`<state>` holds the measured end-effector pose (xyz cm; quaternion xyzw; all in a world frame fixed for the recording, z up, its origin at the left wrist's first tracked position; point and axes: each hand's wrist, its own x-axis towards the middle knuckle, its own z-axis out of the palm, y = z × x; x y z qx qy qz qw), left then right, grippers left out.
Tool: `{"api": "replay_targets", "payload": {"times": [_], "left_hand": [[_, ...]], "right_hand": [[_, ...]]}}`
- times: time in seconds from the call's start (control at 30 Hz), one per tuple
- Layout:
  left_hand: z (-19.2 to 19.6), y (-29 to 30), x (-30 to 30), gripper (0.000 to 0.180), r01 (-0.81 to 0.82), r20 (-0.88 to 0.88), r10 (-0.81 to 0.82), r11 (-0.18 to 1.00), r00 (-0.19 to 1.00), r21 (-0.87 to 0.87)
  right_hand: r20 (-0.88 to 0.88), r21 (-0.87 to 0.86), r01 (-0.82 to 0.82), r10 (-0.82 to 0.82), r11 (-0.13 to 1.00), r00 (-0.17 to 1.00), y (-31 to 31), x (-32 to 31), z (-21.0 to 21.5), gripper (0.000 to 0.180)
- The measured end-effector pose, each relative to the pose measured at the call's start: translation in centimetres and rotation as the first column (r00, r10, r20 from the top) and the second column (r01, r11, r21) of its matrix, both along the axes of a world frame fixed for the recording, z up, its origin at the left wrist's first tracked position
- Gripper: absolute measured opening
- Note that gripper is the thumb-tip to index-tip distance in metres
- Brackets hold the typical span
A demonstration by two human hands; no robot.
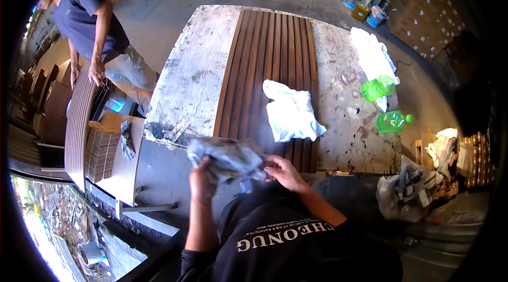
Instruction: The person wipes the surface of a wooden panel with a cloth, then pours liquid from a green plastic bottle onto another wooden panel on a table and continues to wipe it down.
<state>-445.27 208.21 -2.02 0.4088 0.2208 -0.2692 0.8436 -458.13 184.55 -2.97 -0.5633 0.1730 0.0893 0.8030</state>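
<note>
A crumpled, stained grey rag [227,156] is stretched between my two hands, in front of the table's near edge. My left hand [201,180] grips its left end, and my right hand [283,172] pinches its right end; motion blurs the cloth somewhat. Beyond the rag, a brown slatted wood panel [259,65] lies lengthwise on a paint-stained white table [185,65]. A white cloth [293,112] rests bunched on the panel's near half, hiding some slats.
Two green bottles [379,88] lie on the table's right side, beside another white cloth [369,49]. At the left a person [98,22] holds a long ribbed panel [78,118] near stacked boards [103,147]. A plastic bag [405,189] sits at the lower right.
</note>
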Motion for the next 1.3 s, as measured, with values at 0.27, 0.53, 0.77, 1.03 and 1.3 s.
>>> {"api": "replay_targets", "payload": {"times": [0.27, 0.53, 0.77, 1.03, 1.3], "left_hand": [[8.2, 5.6, 16.5, 0.040, -0.308, 0.618, -0.408, 0.605, 0.672, 0.734], [-0.2, -14.2, 11.7, 0.091, -0.301, 0.611, -0.747, 0.537, 0.263, 0.788], [-6.8, -25.1, 2.0, 0.050, -0.313, 0.479, -0.856, 0.409, 0.195, 0.857], [2.0, -23.3, 0.6, 0.022, 0.161, 0.628, -0.705, 0.698, 0.331, 0.698], [2.4, -18.5, -5.8, 0.060, 0.380, 0.283, -0.560, 0.780, 0.779, 0.497]], "right_hand": [[0.549, -0.827, 0.542, 0.004, 0.147, 0.836, -6.9, 6.3, -0.8, 0.037], [0.329, -0.928, 0.350, -0.156, 0.131, 0.931, -9.3, 6.4, -2.8, 0.067], [0.217, -0.894, 0.246, -0.117, 0.374, 0.969, -6.4, 1.3, -0.9, 0.073], [0.344, -0.614, 0.414, -0.245, 0.672, 0.907, -11.0, 2.9, 0.8, 0.092], [0.152, 0.187, 0.375, -0.404, 0.908, 0.902, -14.2, 1.0, 3.5, 0.057]]}}
